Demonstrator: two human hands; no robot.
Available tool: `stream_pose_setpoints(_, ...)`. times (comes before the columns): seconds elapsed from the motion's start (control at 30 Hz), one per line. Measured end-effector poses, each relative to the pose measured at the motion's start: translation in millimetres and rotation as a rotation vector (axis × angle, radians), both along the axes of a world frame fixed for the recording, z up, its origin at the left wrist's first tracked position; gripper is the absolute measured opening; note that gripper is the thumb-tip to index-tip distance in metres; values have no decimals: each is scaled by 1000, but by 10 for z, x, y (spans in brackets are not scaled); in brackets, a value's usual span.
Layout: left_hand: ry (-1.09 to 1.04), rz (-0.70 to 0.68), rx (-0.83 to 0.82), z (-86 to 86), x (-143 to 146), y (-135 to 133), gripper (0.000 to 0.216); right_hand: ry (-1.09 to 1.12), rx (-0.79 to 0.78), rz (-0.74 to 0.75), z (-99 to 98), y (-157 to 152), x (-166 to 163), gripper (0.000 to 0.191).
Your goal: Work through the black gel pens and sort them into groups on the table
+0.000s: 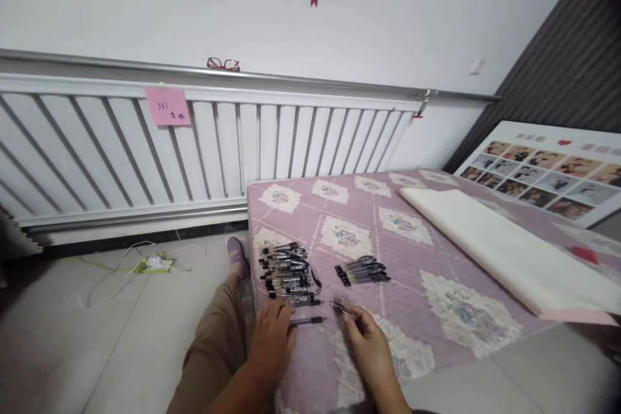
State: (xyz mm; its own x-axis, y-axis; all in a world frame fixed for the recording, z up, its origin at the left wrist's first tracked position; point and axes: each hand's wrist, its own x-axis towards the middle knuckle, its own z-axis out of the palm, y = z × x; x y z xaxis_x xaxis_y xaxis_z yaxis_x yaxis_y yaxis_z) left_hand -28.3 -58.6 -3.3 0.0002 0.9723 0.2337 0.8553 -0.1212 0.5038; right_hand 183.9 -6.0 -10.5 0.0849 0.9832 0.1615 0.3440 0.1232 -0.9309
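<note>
A pile of several black pens (287,273) lies at the near left of a purple patterned cloth (407,252). A smaller, tidier row of pens (363,270) lies to its right. My left hand (272,339) rests on the cloth with its fingertips on a single black pen (305,321) lying just below the pile. My right hand (365,336) pinches a small dark pen part (338,306) between thumb and forefinger, just below the smaller row.
A rolled white sheet (504,252) lies across the cloth's right side. A photo board (543,168) leans at far right. A white radiator (194,149) with a pink note (167,105) and glasses (223,65) lines the wall. A power strip (154,264) with cables lies on the floor.
</note>
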Motion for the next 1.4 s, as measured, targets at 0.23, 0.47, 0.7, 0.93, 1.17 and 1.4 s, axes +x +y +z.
stream_pose_setpoints(0.23,-111,87,92,-159,-149,-64,25,-244,139,184,189,-47,-404,22)
stream_pose_setpoints(0.47,-109,27,97,-169,-213,-14,14,-540,292,233,190,-10,-732,18)
stream_pose_setpoints(0.7,-95,39,84,-124,-226,65,12,-528,323,-29,-48,187,-19,29)
stream_pose_setpoints(0.93,-66,59,71,-178,-272,174,8,-674,310,40,-143,161,131,23)
stream_pose_setpoints(1.17,-81,68,95,-202,-273,186,11,-530,323,60,-66,117,49,22)
stream_pose_setpoints(1.4,-93,75,129,-235,-268,182,14,-565,309,84,12,86,-183,20)
